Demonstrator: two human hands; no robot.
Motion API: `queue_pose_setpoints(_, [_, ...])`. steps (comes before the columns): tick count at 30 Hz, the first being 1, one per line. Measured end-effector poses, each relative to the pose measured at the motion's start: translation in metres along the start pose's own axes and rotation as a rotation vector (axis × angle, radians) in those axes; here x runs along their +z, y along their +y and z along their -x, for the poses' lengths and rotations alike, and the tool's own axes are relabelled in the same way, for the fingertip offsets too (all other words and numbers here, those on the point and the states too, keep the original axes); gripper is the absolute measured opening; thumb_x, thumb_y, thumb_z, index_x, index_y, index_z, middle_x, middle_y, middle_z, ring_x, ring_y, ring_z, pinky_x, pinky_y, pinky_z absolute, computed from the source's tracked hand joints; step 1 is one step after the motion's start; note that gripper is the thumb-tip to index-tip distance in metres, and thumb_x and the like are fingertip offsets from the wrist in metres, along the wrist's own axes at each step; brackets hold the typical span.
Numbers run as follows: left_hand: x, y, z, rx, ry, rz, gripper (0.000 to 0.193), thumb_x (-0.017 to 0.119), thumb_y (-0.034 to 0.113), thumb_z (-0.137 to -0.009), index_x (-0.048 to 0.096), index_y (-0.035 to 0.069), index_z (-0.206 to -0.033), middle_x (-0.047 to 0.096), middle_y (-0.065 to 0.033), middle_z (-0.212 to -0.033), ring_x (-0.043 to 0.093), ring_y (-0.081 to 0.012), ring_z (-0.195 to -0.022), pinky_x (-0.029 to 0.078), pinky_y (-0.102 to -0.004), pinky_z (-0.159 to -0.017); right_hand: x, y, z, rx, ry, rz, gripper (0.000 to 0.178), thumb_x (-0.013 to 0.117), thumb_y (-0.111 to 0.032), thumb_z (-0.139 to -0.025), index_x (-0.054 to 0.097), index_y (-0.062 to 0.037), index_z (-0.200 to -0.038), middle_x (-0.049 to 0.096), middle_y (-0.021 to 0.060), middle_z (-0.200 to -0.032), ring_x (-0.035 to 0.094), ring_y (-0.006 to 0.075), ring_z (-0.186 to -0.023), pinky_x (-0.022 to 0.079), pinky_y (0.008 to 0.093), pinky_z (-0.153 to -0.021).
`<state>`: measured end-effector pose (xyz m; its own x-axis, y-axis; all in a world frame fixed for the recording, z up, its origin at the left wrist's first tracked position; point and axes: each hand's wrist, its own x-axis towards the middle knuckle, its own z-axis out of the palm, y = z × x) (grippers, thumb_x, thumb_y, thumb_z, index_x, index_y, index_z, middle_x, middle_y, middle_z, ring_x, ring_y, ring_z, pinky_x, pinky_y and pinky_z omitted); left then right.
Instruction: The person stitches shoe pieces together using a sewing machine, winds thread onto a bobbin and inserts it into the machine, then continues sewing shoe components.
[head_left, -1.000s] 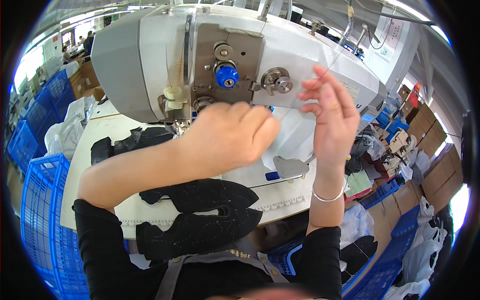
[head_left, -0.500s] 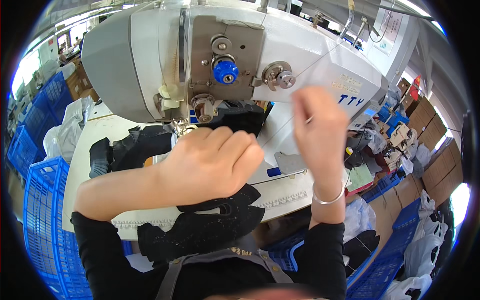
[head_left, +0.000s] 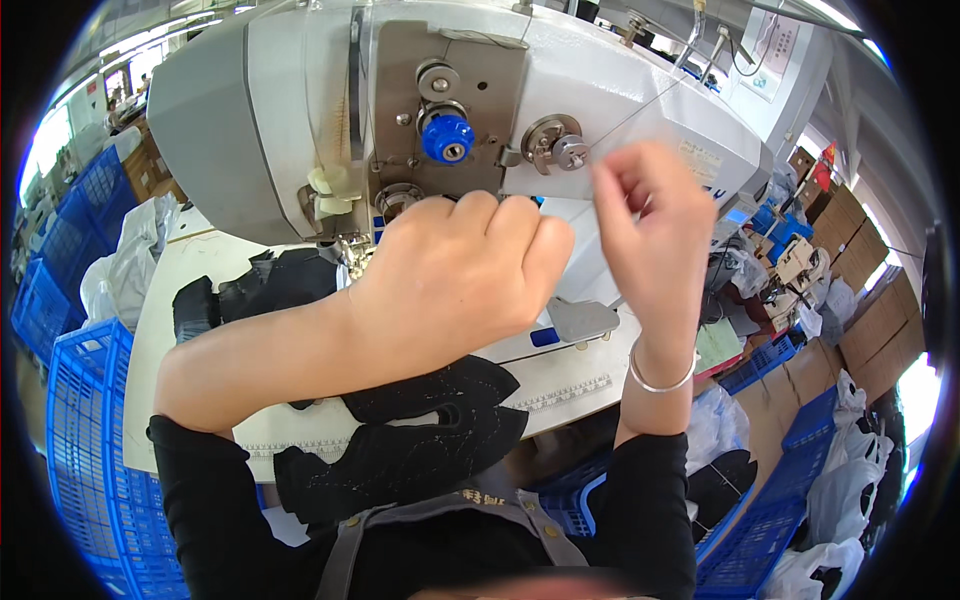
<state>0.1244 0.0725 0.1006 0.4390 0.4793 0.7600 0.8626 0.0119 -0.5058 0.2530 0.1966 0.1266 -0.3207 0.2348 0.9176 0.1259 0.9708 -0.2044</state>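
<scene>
A large white sewing machine (head_left: 640,100) with a grey end cover fills the far side. My left hand (head_left: 465,265) is closed, its back toward me, before the machine's lower head; whatever its fingers hold is hidden. Just right of the small metal thread tension disc (head_left: 571,153), my right hand (head_left: 660,230) is raised with fingers curled together. Nothing I can name shows between them. A thin thread runs down from the upper right to that disc. Black cut fabric pieces (head_left: 400,465) lie at the table's front edge, and more black fabric (head_left: 280,290) lies left of the needle area.
The white table (head_left: 560,400) carries a printed ruler strip along its front. Above the left hand is a blue tension knob (head_left: 447,137). Blue plastic crates (head_left: 85,420) stand at the left. White plastic bags (head_left: 850,490) and cardboard boxes (head_left: 880,340) line the right.
My left hand has moved right and slightly up. My right hand has shifted a little right and turned, so its curled fingers show more clearly.
</scene>
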Motion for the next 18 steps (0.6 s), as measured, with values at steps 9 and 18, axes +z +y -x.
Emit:
queue_pose_setpoints(9, [0.004, 0.009, -0.008, 0.048, -0.004, -0.087, 0.017, 0.063, 0.008, -0.063, 0.055, 0.006, -0.078, 0.049, -0.0006, -0.07, 0.049, -0.0108, -0.056, 0.038, -0.0234, -0.044, -0.007, 0.005, 0.01, 0.159, -0.113, -0.189, 0.013, 0.067, -0.007, -0.081, 0.057, -0.0013, -0.075, 0.056, 0.0072, -0.062, 0.053, 0.0117, -0.052, 0.041, 0.0258, -0.049])
queue_pose_setpoints(18, [-0.034, -0.022, -0.025, -0.057, 0.118, -0.165, 0.027, 0.074, 0.008, -0.068, 0.058, 0.003, -0.089, 0.056, -0.0073, -0.074, 0.056, -0.021, -0.059, 0.044, -0.0313, -0.049, -0.002, 0.01, -0.022, -0.521, 0.164, 0.192, 0.016, 0.068, 0.0, -0.07, 0.056, -0.0058, -0.079, 0.051, 0.0069, -0.074, 0.053, 0.0226, -0.056, 0.042, 0.0319, -0.048])
